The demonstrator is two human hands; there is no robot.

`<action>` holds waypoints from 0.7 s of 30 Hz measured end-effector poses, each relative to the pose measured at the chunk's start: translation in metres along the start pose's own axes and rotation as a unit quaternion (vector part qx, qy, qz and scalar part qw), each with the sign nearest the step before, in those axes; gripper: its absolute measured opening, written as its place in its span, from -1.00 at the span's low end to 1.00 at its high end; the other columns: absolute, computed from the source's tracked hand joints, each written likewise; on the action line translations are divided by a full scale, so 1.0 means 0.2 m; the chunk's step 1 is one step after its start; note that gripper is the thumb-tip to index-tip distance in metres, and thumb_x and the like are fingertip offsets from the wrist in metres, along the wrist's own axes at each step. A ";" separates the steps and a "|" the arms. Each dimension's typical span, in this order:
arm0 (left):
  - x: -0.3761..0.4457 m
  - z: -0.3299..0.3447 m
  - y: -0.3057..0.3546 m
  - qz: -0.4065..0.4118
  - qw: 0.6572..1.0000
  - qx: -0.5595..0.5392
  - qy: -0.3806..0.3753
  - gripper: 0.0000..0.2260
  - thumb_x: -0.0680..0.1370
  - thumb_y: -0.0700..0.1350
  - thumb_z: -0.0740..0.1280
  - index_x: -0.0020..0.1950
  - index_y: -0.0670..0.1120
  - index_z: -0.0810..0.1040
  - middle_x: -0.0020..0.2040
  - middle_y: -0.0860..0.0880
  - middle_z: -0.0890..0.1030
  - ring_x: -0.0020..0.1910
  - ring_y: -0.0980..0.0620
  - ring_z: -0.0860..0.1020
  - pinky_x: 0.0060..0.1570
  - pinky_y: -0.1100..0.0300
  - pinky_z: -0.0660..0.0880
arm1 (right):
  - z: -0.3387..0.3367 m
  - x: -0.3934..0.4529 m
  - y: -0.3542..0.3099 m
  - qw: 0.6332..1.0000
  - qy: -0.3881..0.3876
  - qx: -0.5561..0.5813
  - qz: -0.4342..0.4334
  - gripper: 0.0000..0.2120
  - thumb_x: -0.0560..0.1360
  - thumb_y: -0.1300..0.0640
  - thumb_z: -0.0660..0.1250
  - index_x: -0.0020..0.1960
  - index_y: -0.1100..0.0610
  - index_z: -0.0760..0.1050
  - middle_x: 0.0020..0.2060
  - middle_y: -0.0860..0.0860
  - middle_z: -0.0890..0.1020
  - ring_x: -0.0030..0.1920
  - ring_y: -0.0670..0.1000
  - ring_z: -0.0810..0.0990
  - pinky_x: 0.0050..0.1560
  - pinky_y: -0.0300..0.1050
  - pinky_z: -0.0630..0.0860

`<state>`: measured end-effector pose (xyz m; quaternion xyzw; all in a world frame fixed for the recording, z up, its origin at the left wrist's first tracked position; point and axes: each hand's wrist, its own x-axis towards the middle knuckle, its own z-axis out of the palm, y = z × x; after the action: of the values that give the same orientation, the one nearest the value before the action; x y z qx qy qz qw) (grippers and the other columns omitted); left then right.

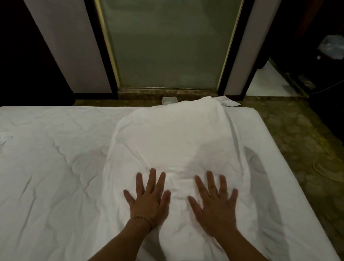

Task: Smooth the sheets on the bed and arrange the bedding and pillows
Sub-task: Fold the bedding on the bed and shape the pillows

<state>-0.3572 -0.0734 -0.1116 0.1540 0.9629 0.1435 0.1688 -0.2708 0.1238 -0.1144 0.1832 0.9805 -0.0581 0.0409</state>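
Both hands (left hand, right hand) — flat on duvet.

White cotton-like sheet is lying matt and creased over the bed; folded white cloth is showing softer wrinkles. Frosted glass panel is appearing smooth; patterned floor is looking faintly glossy.

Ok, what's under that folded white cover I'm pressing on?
Both the left hand and right hand lie flat on the folded cover. The wrinkled bed sheet shows around it; whatever lies directly beneath is hidden.
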 end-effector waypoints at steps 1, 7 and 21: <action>0.00 -0.01 0.01 -0.002 1.000 -0.002 -0.005 -0.48 0.62 0.31 -0.17 0.51 0.36 -0.35 0.51 0.27 -0.45 0.48 -0.06 -0.53 0.38 -0.46 -0.30 | -0.01 0.01 0.05 0.999 -0.020 0.008 0.027 -0.31 0.51 -0.48 -0.22 0.56 -0.28 -0.28 0.57 -0.12 -0.29 0.57 0.15 -0.26 0.46 0.41 -0.14; 0.19 -0.17 0.14 0.034 0.999 -0.026 -0.006 -0.46 0.61 0.34 -0.14 0.55 0.34 -0.27 0.55 0.23 -0.40 0.52 -0.08 -0.46 0.38 -0.47 -0.25 | -0.09 0.13 0.14 0.996 -0.028 0.045 0.073 -0.25 0.42 -0.48 -0.35 0.55 -0.26 -0.31 0.57 -0.04 -0.32 0.56 0.23 -0.26 0.46 0.42 -0.16; 0.94 -0.34 0.23 0.004 1.000 -0.011 -0.003 -0.45 0.60 0.38 -0.12 0.56 0.36 -0.21 0.57 0.23 -0.34 0.54 -0.09 -0.41 0.36 -0.48 -0.28 | -0.09 0.81 0.05 0.990 -0.004 0.094 0.100 -0.33 0.42 -0.49 -0.39 0.45 -0.33 -0.51 0.52 -0.14 -0.42 0.55 0.24 -0.30 0.33 0.60 -0.13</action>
<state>-0.5390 0.0175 -0.0890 0.1566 0.9602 0.1542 0.1726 -0.4194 0.1937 -0.1145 0.2833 0.9472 -0.1464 0.0326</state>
